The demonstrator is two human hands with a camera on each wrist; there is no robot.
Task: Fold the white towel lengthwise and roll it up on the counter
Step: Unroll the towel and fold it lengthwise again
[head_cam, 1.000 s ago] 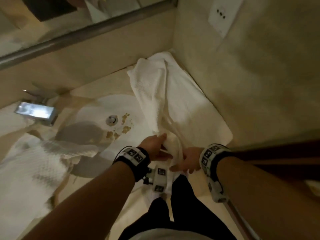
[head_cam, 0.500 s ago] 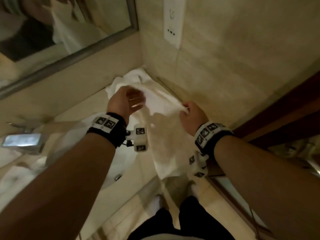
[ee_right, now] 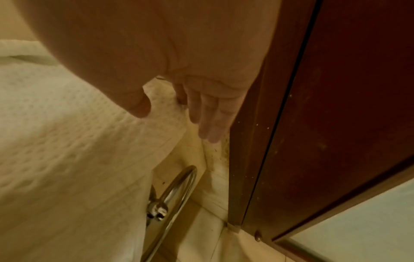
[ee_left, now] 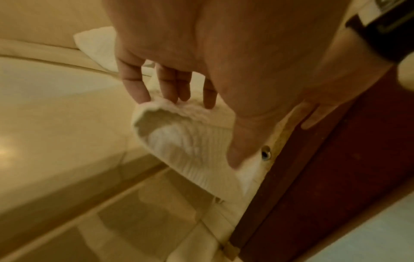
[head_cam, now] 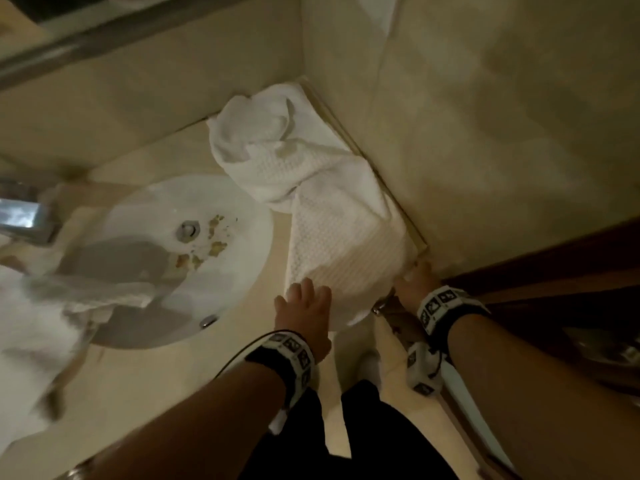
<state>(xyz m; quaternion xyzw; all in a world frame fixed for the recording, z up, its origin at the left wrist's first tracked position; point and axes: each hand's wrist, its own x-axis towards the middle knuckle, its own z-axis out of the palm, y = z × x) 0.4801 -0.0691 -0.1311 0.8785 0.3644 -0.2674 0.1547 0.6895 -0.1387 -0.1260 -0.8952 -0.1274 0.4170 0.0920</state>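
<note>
The white waffle-weave towel (head_cam: 332, 230) lies lengthwise on the beige counter (head_cam: 145, 382) along the right wall. Its far end is bunched in the back corner and its near end hangs over the counter's front edge. My left hand (head_cam: 304, 306) rests with straight fingers on the towel's near left corner; the left wrist view shows those fingertips (ee_left: 172, 95) touching the curled towel edge (ee_left: 186, 141). My right hand (head_cam: 414, 280) is at the near right corner by the wall. In the right wrist view its thumb (ee_right: 139, 106) lies on the towel (ee_right: 67, 124) and its fingers (ee_right: 208, 124) point straight down beside it.
A white sink basin (head_cam: 156, 265) with brown bits near the drain (head_cam: 188, 231) sits left of the towel, with a chrome faucet (head_cam: 24, 216) beyond. Another white towel (head_cam: 31, 341) lies at far left. A dark wooden door frame (head_cam: 536, 271) and a chrome ring (ee_right: 174, 195) are close on the right.
Half a second ago both hands held the towel up near the back corner. Now it lies along the counter and both hands have come back to its near end.
</note>
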